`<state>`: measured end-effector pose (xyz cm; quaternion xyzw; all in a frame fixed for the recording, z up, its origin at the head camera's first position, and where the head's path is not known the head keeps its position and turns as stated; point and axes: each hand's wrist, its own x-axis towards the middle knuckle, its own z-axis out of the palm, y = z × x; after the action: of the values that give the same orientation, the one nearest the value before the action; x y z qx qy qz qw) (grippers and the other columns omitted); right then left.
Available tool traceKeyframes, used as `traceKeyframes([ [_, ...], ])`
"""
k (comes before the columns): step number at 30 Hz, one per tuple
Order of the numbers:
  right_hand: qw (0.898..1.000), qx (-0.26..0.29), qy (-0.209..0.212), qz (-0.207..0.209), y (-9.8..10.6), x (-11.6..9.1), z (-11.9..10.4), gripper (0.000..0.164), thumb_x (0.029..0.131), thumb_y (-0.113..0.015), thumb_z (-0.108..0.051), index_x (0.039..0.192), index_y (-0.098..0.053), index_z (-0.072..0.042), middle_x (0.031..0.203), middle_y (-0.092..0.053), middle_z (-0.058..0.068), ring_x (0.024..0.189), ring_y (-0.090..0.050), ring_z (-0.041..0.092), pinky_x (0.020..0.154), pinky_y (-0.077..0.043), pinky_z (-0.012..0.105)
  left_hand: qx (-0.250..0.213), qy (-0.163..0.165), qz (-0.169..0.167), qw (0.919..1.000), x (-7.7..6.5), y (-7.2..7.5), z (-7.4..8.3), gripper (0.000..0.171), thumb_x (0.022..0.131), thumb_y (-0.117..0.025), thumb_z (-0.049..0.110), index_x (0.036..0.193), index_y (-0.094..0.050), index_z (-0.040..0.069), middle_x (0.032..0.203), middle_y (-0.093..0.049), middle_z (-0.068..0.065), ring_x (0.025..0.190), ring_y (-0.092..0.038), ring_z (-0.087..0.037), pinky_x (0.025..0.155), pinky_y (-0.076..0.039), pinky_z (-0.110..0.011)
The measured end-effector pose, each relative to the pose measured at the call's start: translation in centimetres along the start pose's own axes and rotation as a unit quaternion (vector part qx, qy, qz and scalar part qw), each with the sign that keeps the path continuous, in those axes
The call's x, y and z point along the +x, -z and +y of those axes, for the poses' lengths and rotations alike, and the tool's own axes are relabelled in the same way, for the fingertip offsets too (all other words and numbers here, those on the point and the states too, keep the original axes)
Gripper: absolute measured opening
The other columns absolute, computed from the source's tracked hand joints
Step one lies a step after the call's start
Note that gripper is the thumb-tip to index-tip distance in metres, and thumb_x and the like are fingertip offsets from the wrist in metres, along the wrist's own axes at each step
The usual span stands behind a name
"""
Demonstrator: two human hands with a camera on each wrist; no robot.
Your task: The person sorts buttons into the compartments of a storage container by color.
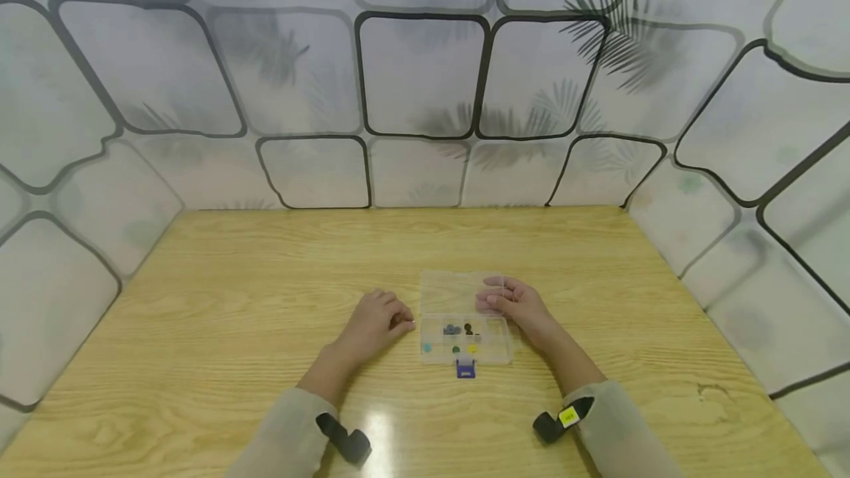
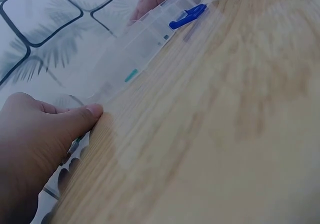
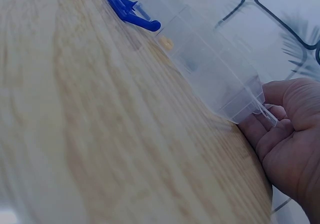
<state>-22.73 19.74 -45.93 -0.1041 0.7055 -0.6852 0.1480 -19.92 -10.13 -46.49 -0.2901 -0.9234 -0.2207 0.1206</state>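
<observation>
A clear plastic compartment box (image 1: 434,355) lies on the table with its transparent lid (image 1: 445,292) raised at the back and a blue latch (image 1: 465,369) at the front. Inside are small round pieces: grey ones (image 1: 452,330), dark ones (image 1: 468,328), a yellow one (image 1: 472,349), a green one and a light blue one (image 1: 427,347). Beside the box's left end, my left hand (image 1: 380,324) has thumb and forefinger tips together; a tiny pale speck shows there, too small to identify. My right hand (image 1: 524,310) reaches behind the lid, its loosely bent fingers visible through the plastic.
The wood-grain table (image 1: 265,264) extends around the box on all sides. Patterned fabric walls (image 1: 425,72) rise at its back and both sides. Wrist cameras are strapped at the left cuff (image 1: 345,440) and right cuff (image 1: 561,419).
</observation>
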Motion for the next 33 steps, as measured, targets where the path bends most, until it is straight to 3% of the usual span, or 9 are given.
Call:
traceKeyframes([
  [9,1.0,0.001,-0.004,0.005,-0.1,-0.1,0.0,0.047,0.094,-0.058,-0.008,0.134,-0.039,0.008,0.105,-0.069,0.004,0.091,-0.068,0.011,0.084,-0.051,0.023,0.022,-0.002,-0.011,0.9997,-0.1,0.0,0.2,0.014,0.087,-0.068,0.031,0.09,-0.066,0.017,0.08,-0.053,0.009,0.079,-0.044,-0.01,0.077,-0.04,-0.031],
  [15,1.0,0.0,-0.006,0.007,-0.2,-0.2,-0.1,0.046,0.094,-0.057,-0.008,0.134,-0.04,0.007,0.106,-0.068,0.005,0.092,-0.068,0.011,0.084,-0.051,0.023,-0.034,0.002,0.022,0.9992,-0.1,0.4,0.4,0.01,0.087,-0.069,0.026,0.089,-0.066,0.017,0.08,-0.055,0.01,0.078,-0.044,-0.008,0.077,-0.04,-0.03],
  [23,1.0,-0.008,-0.005,0.001,-0.2,-0.1,-0.3,0.048,0.094,-0.058,-0.009,0.135,-0.038,0.007,0.109,-0.067,0.01,0.093,-0.068,0.011,0.084,-0.051,0.022,-0.088,-0.059,0.089,0.9904,0.5,0.8,0.9,0.012,0.082,-0.072,0.017,0.09,-0.066,0.01,0.075,-0.051,0.005,0.074,-0.041,-0.009,0.07,-0.039,-0.026],
  [29,1.0,-0.001,-0.01,0.005,-0.2,0.0,-0.3,0.047,0.094,-0.058,-0.008,0.135,-0.039,0.007,0.108,-0.068,0.008,0.092,-0.068,0.012,0.085,-0.051,0.024,-0.076,-0.134,0.133,0.9791,1.4,0.1,1.5,0.014,0.078,-0.076,0.014,0.086,-0.066,0.01,0.072,-0.052,0.002,0.071,-0.042,-0.011,0.068,-0.039,-0.027],
  [33,1.0,-0.007,-0.009,0.007,-0.2,-0.1,-0.3,0.046,0.094,-0.058,-0.008,0.135,-0.04,0.006,0.111,-0.066,0.013,0.093,-0.068,0.012,0.085,-0.051,0.024,-0.091,-0.128,0.129,0.979,1.5,-0.2,1.7,0.014,0.078,-0.075,0.014,0.087,-0.065,0.011,0.074,-0.053,0.003,0.073,-0.044,-0.011,0.069,-0.039,-0.027],
])
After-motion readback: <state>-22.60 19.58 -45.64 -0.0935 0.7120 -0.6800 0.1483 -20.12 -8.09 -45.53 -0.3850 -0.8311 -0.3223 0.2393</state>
